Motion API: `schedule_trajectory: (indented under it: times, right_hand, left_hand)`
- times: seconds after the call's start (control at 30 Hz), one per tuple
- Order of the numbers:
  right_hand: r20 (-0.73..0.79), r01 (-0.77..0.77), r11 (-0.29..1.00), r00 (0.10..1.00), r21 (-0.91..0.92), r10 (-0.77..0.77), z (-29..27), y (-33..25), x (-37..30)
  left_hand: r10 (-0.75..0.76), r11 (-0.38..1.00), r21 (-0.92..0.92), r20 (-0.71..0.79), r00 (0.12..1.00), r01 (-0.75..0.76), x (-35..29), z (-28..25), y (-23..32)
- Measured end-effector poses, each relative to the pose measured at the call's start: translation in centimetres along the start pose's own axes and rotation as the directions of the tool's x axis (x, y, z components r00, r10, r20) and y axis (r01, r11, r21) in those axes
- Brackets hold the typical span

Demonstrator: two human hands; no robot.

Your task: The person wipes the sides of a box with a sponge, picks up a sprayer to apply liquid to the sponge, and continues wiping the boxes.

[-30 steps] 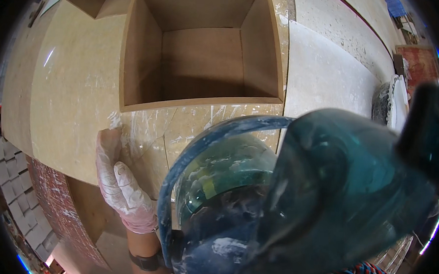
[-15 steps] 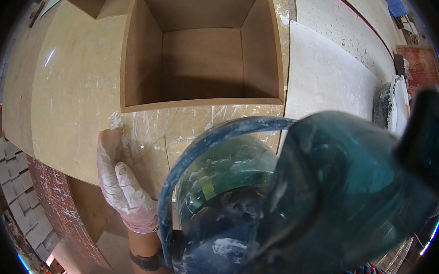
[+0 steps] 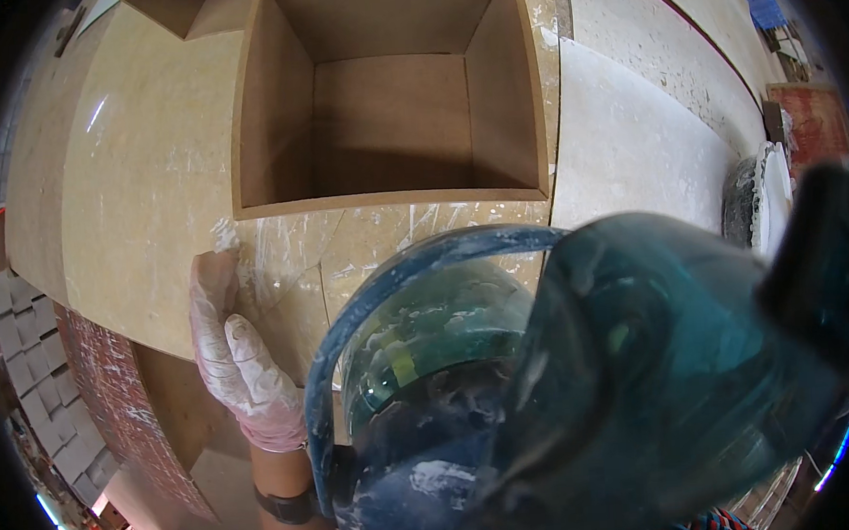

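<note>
The white-smeared, gloved left hand is staying almost exactly where it was half a second ago, its visible fingers lying close together near the pale worktop's edge; the right hand's fingers I cannot tell. Beyond and right of those left fingers, an open brown box is sitting unmoved, showing plain, partly shadowed inner walls. Rightward from them, a translucent teal container is looming blurred beside a white-streaked blue band.

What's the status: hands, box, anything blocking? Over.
Left hand at table edge; right hand not visible. Brown box on table, opening facing camera. Large blue-green plastic object blocks lower-right view.
</note>
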State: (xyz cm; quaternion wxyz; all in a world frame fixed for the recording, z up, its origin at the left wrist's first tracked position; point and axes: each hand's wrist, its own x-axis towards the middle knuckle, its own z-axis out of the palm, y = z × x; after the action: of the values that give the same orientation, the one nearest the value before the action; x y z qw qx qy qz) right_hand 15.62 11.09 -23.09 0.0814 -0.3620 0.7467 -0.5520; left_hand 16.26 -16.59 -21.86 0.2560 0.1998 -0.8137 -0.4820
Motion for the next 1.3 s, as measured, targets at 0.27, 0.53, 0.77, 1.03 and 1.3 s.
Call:
schedule_trajectory:
  times: [0.27, 0.53, 0.77, 1.03, 1.3]
  right_hand:
    - [0.044, -0.001, 1.000, 0.999, -0.025, 0.002, 0.2, 0.3, -0.1]
    - [0.241, -0.357, 0.918, 0.919, 0.172, 0.312, -0.1, -0.2, -0.1]
    - [0.215, -0.141, 0.988, 0.969, 0.062, 0.124, 0.4, 0.5, -0.5]
    - [-0.048, -0.336, 0.702, 0.884, 0.627, 0.466, 0.9, -1.1, 0.7]
    - [-0.647, -0.127, 0.960, 0.716, 0.249, 0.263, -1.2, -6.6, 6.6]
  left_hand:
    - [0.010, 1.000, -0.003, -0.004, 1.000, -0.010, 0.0, 0.1, -0.1]
    - [0.002, 1.000, 0.004, 0.006, 1.000, -0.002, 0.0, 0.0, -0.1]
    - [0.014, 0.999, -0.049, 0.005, 1.000, -0.014, 0.1, 0.1, -0.2]
    - [0.031, 0.997, -0.072, 0.009, 0.999, -0.030, 0.0, -0.2, -0.4]
    - [0.081, 0.951, -0.302, 0.030, 0.996, -0.068, -0.4, -0.3, -1.2]
